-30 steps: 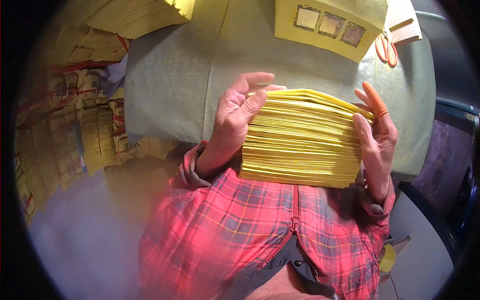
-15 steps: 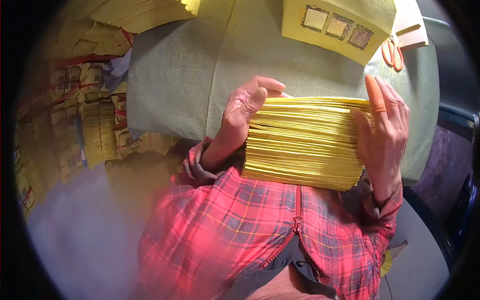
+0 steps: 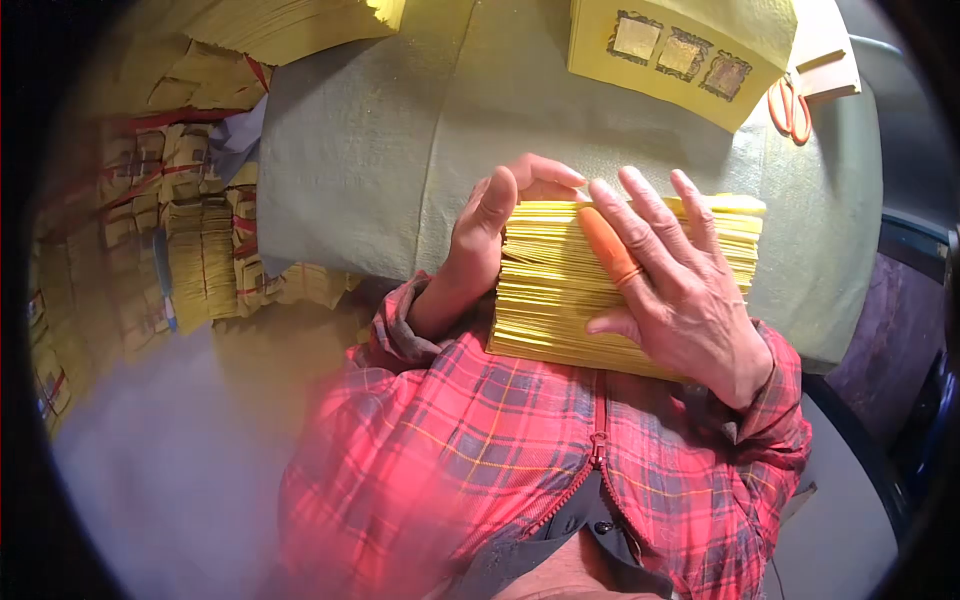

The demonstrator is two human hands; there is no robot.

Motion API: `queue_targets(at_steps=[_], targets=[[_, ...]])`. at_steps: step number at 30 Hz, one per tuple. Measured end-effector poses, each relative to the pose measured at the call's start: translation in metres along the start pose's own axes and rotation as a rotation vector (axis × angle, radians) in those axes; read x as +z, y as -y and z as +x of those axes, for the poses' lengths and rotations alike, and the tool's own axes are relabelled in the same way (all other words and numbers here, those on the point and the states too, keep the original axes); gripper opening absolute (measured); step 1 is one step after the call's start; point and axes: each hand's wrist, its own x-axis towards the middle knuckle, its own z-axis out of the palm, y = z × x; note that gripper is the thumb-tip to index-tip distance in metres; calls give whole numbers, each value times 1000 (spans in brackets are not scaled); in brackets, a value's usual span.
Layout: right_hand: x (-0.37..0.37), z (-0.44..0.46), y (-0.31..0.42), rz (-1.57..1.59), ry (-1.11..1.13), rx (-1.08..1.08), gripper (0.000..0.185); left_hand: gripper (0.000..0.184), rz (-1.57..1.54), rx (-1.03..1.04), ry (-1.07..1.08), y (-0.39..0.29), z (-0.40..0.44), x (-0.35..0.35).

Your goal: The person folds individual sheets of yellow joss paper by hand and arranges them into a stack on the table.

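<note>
A thick stack of folded yellow paper (image 3: 550,290), its many edges facing up, lies against my body at the near edge of the covered table. At the stack's left end is my left hand (image 3: 490,220), open, thumb raised and fingers reaching round the far corner. My right hand (image 3: 680,280) lies flat across the upward edges, fingers spread, with an orange finger cot (image 3: 605,245) on its index finger. It hides part of the stack's right half.
A yellow printed paper stack (image 3: 680,55) sits at the far right, beside orange-handled scissors (image 3: 790,110). More yellow paper (image 3: 300,35) is at the far left. Bundles of yellow paper (image 3: 200,250) tied with red strips are piled left of the green-grey table cover (image 3: 340,180).
My right hand has moved left from the stack's right end and now lies flat over its edges. My left hand stays at the left end, its thumb tilted more upright.
</note>
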Motion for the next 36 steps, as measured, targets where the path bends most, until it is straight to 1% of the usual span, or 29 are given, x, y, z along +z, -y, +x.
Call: queue_targets(at_steps=[3, 6, 7, 10, 12, 13, 15, 16, 19, 20, 23, 28, 30, 31, 32, 33, 35, 36], targets=[[-1, 0, -1, -14, -8, 14, 84, 80, 19, -30, -15, -1, -1, 1], [12, -1, -1, -25, 13, -95, 84, 81, 43, -34, -21, -3, -2, 2], [9, -2, -9, -32, 16, -80, 84, 82, 50, -32, -25, -2, -2, 3], [-5, -13, -53, 2, -280, -10, 84, 84, -2, -29, -17, 1, -5, 2], [-3, -31, -70, 801, -324, 553, 87, 86, -33, -34, 3, 3, -5, -2], [12, -40, -83, 787, -332, 573, 87, 88, -16, -36, -17, 4, -6, -8], [47, -54, -105, 1460, -550, 593, 87, 94, 25, -31, -66, 6, -7, -15], [56, -60, -103, 1452, -555, 600, 87, 94, 19, -34, -57, 6, -6, -13], [68, -56, -66, 1555, -578, 753, 97, 96, 41, -35, -68, 7, -7, -6], [70, -57, -61, 1551, -582, 761, 97, 96, 37, -40, -63, 7, -7, -5], [74, -61, -50, 1637, -745, 794, 97, 98, 91, -30, -59, 6, -7, -5], [74, -76, -35, 1650, -792, 732, 99, 96, -7, -30, -75, 11, -11, -12], [68, -79, -22, 1475, -806, 571, 93, 97, 0, -47, -91, 12, -13, -13], [65, -80, -18, 1385, -810, 491, 94, 97, 3, -55, -98, 13, -13, -13], [62, -81, -17, 1389, -809, 492, 94, 97, 5, -57, -101, 14, -13, -14], [59, -84, -17, 1258, -728, 512, 94, 97, 28, -61, -102, 15, -14, -15], [54, -89, -16, 989, -570, 542, 100, 97, 74, -67, -98, 16, -13, -17], [52, -89, -15, 991, -571, 539, 100, 97, 76, -65, -100, 15, -12, -17]])
